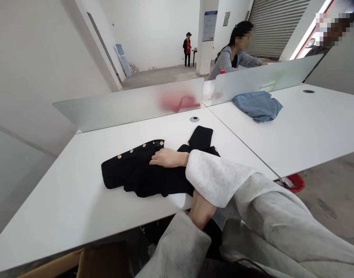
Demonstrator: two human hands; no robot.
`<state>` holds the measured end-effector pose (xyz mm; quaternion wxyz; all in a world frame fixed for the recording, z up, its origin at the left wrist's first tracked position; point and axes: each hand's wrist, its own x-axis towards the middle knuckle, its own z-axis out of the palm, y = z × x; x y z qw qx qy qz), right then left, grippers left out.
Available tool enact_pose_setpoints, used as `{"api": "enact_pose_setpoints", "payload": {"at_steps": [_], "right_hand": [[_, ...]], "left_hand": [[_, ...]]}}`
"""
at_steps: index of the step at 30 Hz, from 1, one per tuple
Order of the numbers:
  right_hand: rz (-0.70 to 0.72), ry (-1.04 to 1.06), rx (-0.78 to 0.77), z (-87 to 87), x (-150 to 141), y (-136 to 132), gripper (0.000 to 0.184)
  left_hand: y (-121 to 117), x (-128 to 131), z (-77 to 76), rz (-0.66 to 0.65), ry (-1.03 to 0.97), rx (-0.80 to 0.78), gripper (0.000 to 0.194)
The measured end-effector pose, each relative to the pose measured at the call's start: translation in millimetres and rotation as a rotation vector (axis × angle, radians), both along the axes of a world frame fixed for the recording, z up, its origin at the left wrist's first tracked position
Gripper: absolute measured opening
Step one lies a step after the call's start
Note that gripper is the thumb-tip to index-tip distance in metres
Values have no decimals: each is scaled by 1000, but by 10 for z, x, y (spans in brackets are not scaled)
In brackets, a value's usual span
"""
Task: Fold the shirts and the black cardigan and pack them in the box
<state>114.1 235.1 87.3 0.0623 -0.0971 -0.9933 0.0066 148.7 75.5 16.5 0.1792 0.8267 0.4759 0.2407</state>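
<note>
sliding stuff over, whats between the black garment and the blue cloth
In the head view, the black garment and blue cloth are separated only by the seam between two white desks.

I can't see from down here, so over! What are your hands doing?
Right hand flat on black buttoned garment. Left hand at table edge, partly under right sleeve. Blue cloth on next table.

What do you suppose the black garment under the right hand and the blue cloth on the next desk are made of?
The black garment looks like soft matte fabric, since it lies in limp folds; its round studs look like shiny gold-toned metal. The blue cloth looks like faded denim or cotton, going by its washed colour and crumpling, though the weave is too fine to see.
</note>
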Motion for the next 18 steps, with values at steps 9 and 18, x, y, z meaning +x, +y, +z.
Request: {"api": "enact_pose_setpoints", "payload": {"at_steps": [9,18], "right_hand": [[-583,650,-419,587,1035,500,68],[-333,240,-866,844,1529,-76,43]], "left_hand": [[-213,-1347,617,333,180,499,11],[50,-1808,690,546,169,653,16]]}}
